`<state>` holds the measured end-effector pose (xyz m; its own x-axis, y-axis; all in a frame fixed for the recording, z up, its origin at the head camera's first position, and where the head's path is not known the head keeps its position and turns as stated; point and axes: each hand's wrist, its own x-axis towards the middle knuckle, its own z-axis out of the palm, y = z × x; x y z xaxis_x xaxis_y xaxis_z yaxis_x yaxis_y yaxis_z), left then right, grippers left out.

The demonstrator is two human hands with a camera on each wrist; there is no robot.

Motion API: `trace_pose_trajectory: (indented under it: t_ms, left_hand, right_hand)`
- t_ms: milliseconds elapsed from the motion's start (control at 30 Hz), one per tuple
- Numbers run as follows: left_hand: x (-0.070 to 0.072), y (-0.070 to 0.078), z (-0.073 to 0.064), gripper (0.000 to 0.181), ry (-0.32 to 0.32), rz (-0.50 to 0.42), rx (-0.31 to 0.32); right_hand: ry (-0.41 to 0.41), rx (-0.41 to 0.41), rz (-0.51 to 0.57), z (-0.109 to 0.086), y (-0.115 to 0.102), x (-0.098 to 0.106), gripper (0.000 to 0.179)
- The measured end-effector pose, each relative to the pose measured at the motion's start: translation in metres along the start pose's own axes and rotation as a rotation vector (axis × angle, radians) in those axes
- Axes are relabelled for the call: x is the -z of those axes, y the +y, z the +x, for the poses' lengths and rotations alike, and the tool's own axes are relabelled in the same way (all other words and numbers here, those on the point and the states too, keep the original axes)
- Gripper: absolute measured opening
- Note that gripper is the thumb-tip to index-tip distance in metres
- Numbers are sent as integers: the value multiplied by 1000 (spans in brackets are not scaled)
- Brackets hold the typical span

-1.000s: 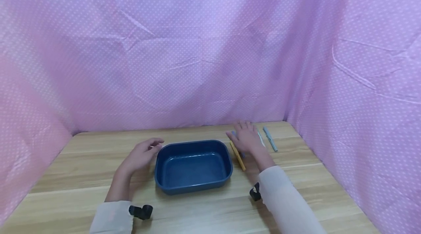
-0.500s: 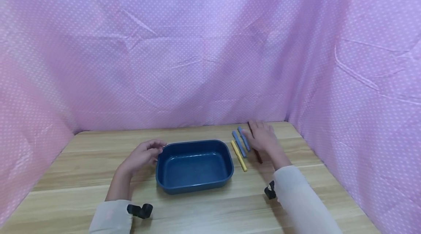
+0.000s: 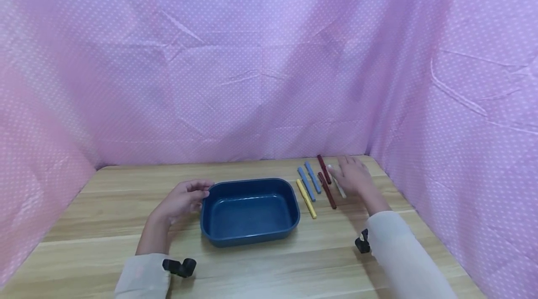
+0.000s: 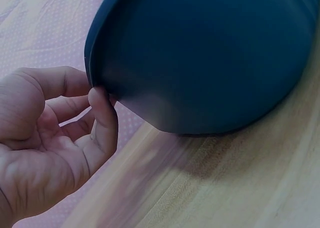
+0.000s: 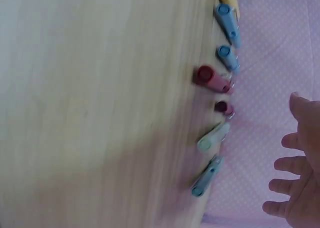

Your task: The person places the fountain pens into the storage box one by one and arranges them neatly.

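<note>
1. Container (image 3: 251, 215), dark blue, rounded-rectangular and seemingly plastic: stands upright on the pale wood-grain desk (image 3: 252, 271), just right of the left grip and well apart from the right grip.
2. Left grip (image 3: 185, 200): pinches the container's rim between thumb and fingers at the far-left corner. The hold probably serves to steady rather than lift, since the base appears to rest on the desk.
3. Right grip (image 3: 355, 178): fingers extended and spread, nothing held, above the far-right part of the desk. Whether a fingertip touches anything beneath cannot be told.
4. Row of seven slender, seemingly plastic pens, counted from the container towards the right grip: yellow pen (image 3: 306, 199); two blue pens (image 3: 306, 184); two dark-red pens (image 3: 327, 190), staggered one beyond the other; pale-green pen (image 3: 341, 189), beside the right grip's thumb; teal pen (image 5: 206, 177), masked by the right grip in the head view.
5. Spacing: pens roughly parallel with narrow gaps, like colours adjacent; the layout presumably keeps each one separately reachable from the right grip.
6. Appearance: container smooth, shallow-walled, with a faint sheen along the inner floor's far edge. Pens straight, with round ends and what look like clips; finer detail is blurred in the right wrist view.
</note>
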<state>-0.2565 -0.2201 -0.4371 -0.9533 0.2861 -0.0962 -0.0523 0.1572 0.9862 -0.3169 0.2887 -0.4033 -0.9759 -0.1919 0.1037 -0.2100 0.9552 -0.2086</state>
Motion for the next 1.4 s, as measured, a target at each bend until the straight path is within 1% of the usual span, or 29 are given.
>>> trace_pose_trajectory:
  t_ms: [200,333,467,567,633,767,933,1067,1200,1333,1400]
  left_hand:
    - [0,-2,0,43,7,-7,4]
    - [0,-3,-1,44,10,-17,8]
    - [0,-3,-1,44,10,-29,15]
    - [0,-4,-1,44,9,-35,18]
    - [0,-5,-1,45,7,-37,18]
    - [1,-6,-1,46,2,-49,16]
    - [0,-6,0,47,4,-68,22]
    - [0,-7,1,48,2,-76,26]
    - [1,-8,2,48,-7,-76,16]
    - [3,-8,2,48,-12,-78,12]
    - [3,-7,1,49,-14,-82,11]
  right_hand:
    - [-29,-13,88,1,21,-5,69]
    - [-41,-22,183,3,34,-9,66]
    - [-65,-53,284,2,48,-12,66]
    - [-64,-67,334,1,56,-15,65]
    - [-49,-58,343,1,60,-16,64]
    - [-31,-74,410,-1,65,-20,59]
    - [-33,-155,530,-2,72,-27,57]
    - [-42,-196,582,-1,76,-30,55]
    - [-52,-226,636,0,77,-29,54]
    - [-76,-248,679,3,78,-28,54]
    - [-86,-246,685,5,78,-27,53]
